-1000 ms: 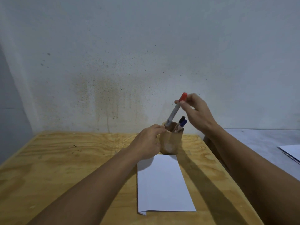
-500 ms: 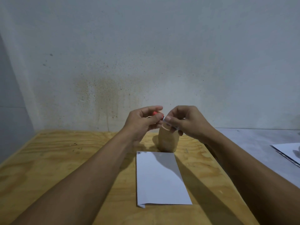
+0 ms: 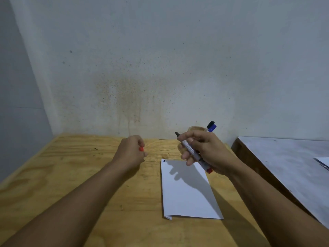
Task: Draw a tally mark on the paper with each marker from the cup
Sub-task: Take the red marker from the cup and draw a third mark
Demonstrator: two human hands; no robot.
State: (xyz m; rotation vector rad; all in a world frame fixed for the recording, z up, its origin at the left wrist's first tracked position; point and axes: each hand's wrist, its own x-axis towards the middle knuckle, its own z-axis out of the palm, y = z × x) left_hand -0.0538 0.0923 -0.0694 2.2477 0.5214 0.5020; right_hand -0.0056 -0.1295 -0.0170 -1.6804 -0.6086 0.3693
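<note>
Red cap (image 3: 141, 149) in left grip (image 3: 130, 152); uncapped marker (image 3: 193, 152) in right grip (image 3: 204, 152).

Setting: I worked in a bare, plain utility-like room; its exact kind could not be told.
Surface: an unfinished plywood table (image 3: 53, 175) stood against the wall.
Wall: rough pale plaster (image 3: 160, 59), speckled and brown-stained.
Neighbour: a grey-topped second table (image 3: 284, 166) stood beside mine.

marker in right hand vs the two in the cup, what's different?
The marker in the right hand is uncapped, tip bare; the two markers in the cup keep their caps. It lies slanted above the paper; they stand in the cup. Its red cap is in the left hand; theirs are black and blue.
</note>
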